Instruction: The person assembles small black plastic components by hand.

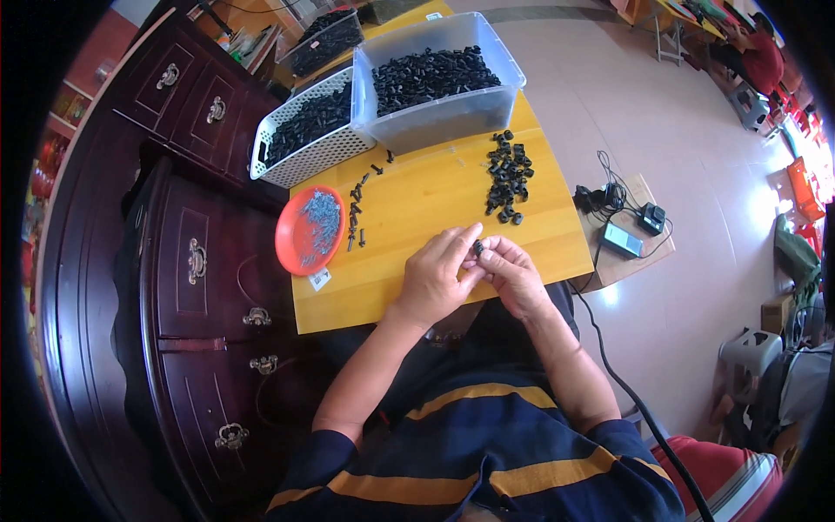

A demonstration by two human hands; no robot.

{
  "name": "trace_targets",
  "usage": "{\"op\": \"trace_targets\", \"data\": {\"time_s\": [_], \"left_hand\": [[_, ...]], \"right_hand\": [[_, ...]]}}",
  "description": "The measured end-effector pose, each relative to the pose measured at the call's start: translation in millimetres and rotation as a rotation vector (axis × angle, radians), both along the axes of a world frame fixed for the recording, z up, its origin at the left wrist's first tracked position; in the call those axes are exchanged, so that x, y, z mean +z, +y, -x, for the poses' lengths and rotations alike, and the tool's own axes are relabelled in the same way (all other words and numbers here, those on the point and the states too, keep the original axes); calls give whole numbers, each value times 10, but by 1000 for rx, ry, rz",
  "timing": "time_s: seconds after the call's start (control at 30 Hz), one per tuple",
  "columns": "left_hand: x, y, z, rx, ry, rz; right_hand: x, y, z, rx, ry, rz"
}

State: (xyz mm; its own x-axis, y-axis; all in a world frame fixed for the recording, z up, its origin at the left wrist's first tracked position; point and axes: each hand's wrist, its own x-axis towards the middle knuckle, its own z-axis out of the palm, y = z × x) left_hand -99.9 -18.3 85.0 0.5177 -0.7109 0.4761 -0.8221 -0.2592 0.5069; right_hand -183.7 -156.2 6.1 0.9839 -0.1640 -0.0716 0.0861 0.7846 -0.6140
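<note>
Near the front edge of the yellow table (pixel 417 204), my two hands meet around a small black plastic part (pixel 478 248). My left hand (pixel 437 271) has its fingers closed toward the part, and my right hand (pixel 515 271) pinches it between thumb and fingers. Much of the part is hidden by the fingertips. Beyond my right hand lies a loose pile of short black caps (pixel 507 174). On the left, a row of thin black pieces (pixel 355 209) lies beside a red-orange plate (pixel 284 239) of small silvery screws (pixel 322 224).
A clear plastic bin (pixel 448 122) and a white perforated basket (pixel 326 152), both full of black parts, stand at the table's far side. Dark wooden drawers (pixel 196 261) border the left. Cables and small devices (pixel 622 239) sit on a stool at right. Another person (pixel 761 56) sits far right.
</note>
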Motion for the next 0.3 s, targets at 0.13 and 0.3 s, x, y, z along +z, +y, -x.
{"op": "trace_targets", "data": {"time_s": [0.13,0.3], "left_hand": [[-87,37,-51,13,-115,17],[-56,162,-108,22,-109,43]], "right_hand": [[-75,88,-13,9,5,-19],[-95,20,8,24,-53,-73]]}}
